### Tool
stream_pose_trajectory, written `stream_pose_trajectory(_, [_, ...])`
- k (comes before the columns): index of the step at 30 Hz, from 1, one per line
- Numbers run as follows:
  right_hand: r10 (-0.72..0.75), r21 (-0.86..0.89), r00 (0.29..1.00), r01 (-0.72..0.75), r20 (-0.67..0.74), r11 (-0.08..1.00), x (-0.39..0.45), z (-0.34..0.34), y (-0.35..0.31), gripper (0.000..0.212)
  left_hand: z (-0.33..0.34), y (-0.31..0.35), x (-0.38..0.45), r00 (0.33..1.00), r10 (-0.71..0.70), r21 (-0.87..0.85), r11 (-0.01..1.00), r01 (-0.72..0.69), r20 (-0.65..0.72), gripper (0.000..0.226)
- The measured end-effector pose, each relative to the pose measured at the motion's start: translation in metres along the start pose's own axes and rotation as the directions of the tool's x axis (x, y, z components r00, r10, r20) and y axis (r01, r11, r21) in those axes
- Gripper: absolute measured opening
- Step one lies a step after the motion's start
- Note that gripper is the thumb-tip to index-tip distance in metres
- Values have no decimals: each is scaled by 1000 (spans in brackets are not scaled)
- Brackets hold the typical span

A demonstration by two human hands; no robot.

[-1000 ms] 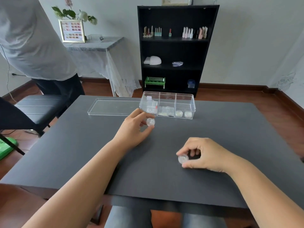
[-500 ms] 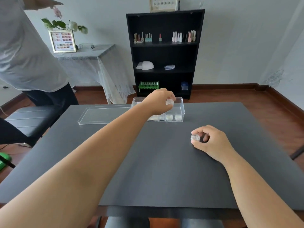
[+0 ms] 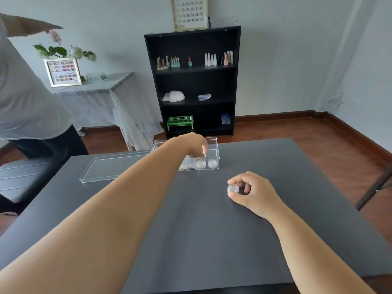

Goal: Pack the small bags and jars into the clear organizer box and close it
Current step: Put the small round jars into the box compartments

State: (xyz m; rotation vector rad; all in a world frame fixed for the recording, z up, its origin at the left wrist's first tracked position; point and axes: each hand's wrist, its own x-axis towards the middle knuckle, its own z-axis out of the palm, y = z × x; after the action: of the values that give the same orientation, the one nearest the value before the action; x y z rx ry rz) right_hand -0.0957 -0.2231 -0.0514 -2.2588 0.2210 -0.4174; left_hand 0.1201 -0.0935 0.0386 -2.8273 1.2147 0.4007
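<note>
Your left hand (image 3: 194,146) has dipped into the organizer box (image 3: 213,143), its grip hidden, while your right hand (image 3: 251,190) pinches a jar (image 3: 233,188) to pack next beside the two jars (image 3: 206,164) below your left grip.

Both forearms bare, left hand (image 3: 192,145) and right hand (image 3: 253,193) ringless

Single head view, facing forward-down over table (image 3: 148,240).
</note>
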Motion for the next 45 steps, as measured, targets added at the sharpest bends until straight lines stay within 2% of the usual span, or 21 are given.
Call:
stream_pose_trajectory(5, [-3, 18, 1000, 2, 6, 1000, 1, 0, 0, 15, -5, 1, 0, 999, -7, 7, 1000, 6, 48, 29])
stream_pose_trajectory(15, [5, 36, 1000, -5, 3, 999, 0, -1, -1, 18, 3, -4, -12, 1000, 26, -67, 997, -27, -17, 34])
stream_pose_trajectory(18, [19, 58, 1000, -19, -10, 998, -1, -1, -2, 18, 3, -8, -24, 992, 38, -130, 990, -54, -121, 35])
stream_pose_trajectory(21, [49, 113, 999, -46, -23, 993, -1, -2, -2, 18, 12, -15, -42, 956, 12, -196, 978, -72, -293, 33])
stream_pose_trajectory(25, [75, 145, 996, -81, 42, 986, 4, -6, -6, 16, 46, -38, -78, 836, -77, -214, 976, -49, -543, 33])
stream_pose_trajectory(28, [69, 146, 994, -80, 83, 986, 20, -11, -17, 14, 74, -60, -102, 758, -142, -204, 979, 12, -637, 36])
stream_pose_trajectory(31, [40, 77, 998, -44, 49, 996, 49, -17, -35, 13, 96, -72, -116, 724, -199, -223, 973, 64, -661, 40])
stream_pose_trajectory(34, [4, 6, 999, -4, 32, 1000, 83, -19, -53, 15, 109, -75, -121, 731, -230, -249, 965, 85, -642, 45])
stream_pose_trajectory(39, [-18, -240, 987, 57, 161, 969, 123, -9, -72, 15, 113, -74, -122, 741, -223, -243, 966, 83, -634, 49])
stream_pose_trajectory(41, [15, -367, 974, 71, 228, 927, 134, -3, -79, 13, 114, -74, -122, 735, -219, -239, 968, 79, -642, 49])
stream_pose_trajectory(45, [99, -629, 944, 130, 316, 766, 148, 12, -92, 7, 114, -73, -123, 729, -222, -242, 967, 80, -647, 49])
